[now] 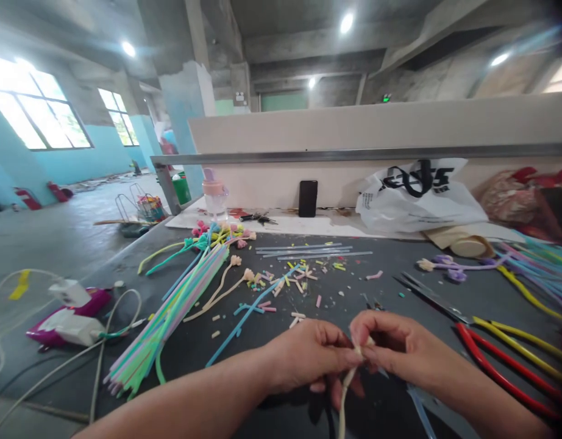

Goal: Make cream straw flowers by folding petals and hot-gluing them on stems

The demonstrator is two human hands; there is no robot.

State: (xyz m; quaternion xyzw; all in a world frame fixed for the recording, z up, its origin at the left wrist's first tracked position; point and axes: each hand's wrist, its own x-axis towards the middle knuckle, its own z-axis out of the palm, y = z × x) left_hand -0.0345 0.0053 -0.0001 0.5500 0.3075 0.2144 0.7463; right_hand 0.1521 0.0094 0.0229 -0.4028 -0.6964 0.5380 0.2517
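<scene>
Both hands meet low in the middle of the head view over the dark tabletop. My left hand (pixel 308 353) is closed, pinching a cream flexible stem (pixel 345 402) near its upper end. My right hand (pixel 397 341) pinches the same end from the other side, and the fingers hide most of that tip. The stem's lower part hangs down toward the near edge. Just beyond the hands lie cut tube pieces (pixel 318 301) and a light blue stem (pixel 258 305) with short side pieces. To the right, scissors (pixel 439 299) with red and yellow handles lie spread.
A bundle of pastel tubes (pixel 184 311), with finished-looking flower stems (pixel 248 275) around it, lies left. Clear tubes (pixel 313 250) lie further back. A phone (pixel 308 199) leans on the back panel beside a white bag (pixel 418 198). Chargers and cables (pixel 82 326) occupy the left edge.
</scene>
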